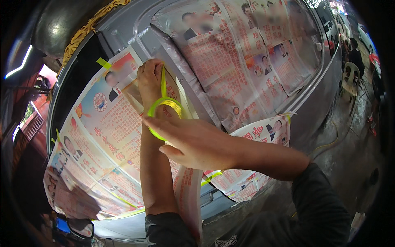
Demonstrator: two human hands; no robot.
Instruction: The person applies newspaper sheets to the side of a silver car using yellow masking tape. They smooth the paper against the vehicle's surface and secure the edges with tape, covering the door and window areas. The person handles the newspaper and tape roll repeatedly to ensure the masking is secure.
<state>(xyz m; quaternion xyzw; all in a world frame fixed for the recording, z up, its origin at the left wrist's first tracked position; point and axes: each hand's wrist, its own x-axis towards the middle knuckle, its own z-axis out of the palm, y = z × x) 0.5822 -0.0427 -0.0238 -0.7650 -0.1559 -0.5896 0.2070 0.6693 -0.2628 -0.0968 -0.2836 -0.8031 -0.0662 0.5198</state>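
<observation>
My right hand (197,142) grips a roll of bright yellow-green masking tape (181,108), its thumb and fingers stretched along the roll's near side. From the roll a strip of tape (163,84) runs up to my left hand (150,74). That hand's fingers are curled and pressed at the strip's upper end, against the edge of a printed newspaper sheet (111,131). The sheet covers part of a grey vehicle (119,35). My right forearm crosses over the left one. The fingertips of my left hand are partly hidden.
Beside my hands, a large window opening is covered with newspaper under clear plastic film (247,61). Another newspaper sheet (263,140) hangs below it. Tape pieces (103,63) hold the sheet edges. A side mirror (81,227) sticks out lower left. A plastic chair (351,84) and a seated person are at right.
</observation>
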